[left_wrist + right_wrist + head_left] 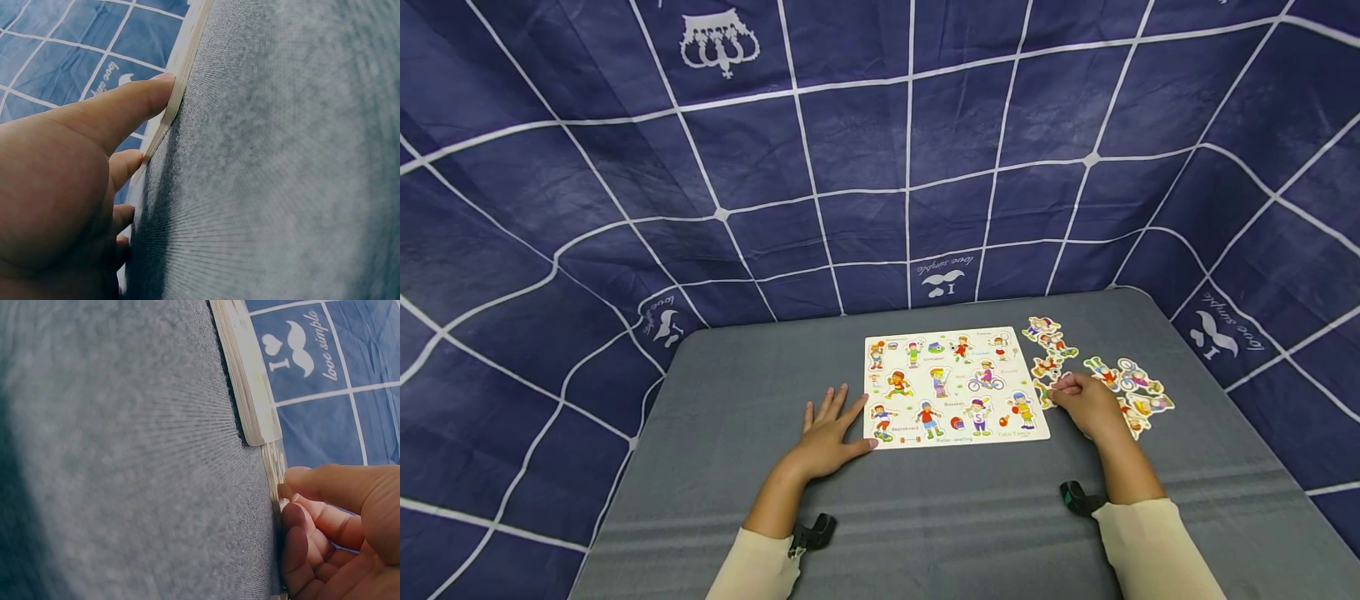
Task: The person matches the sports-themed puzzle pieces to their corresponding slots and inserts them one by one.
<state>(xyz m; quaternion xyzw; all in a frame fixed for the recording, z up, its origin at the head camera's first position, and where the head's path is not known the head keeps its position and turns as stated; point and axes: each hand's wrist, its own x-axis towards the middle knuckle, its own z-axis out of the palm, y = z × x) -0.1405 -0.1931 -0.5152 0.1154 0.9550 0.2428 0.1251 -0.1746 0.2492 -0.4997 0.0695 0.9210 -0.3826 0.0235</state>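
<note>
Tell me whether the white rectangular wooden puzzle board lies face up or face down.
Face up. In the head view, the white rectangular wooden puzzle board shows colourful sports figures and printed lettering on its upper surface.

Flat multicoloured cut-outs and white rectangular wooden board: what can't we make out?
Head view: whether the bare right hand grips a flat multicoloured cut-out; the hand hides the contact.
Head view: smallest lettering on the white rectangular wooden board; too tiny.
Both wrist views: the board's printed pictures; seen nearly edge-on.
Head view: cream sleeves; cut by bottom edge.
</note>
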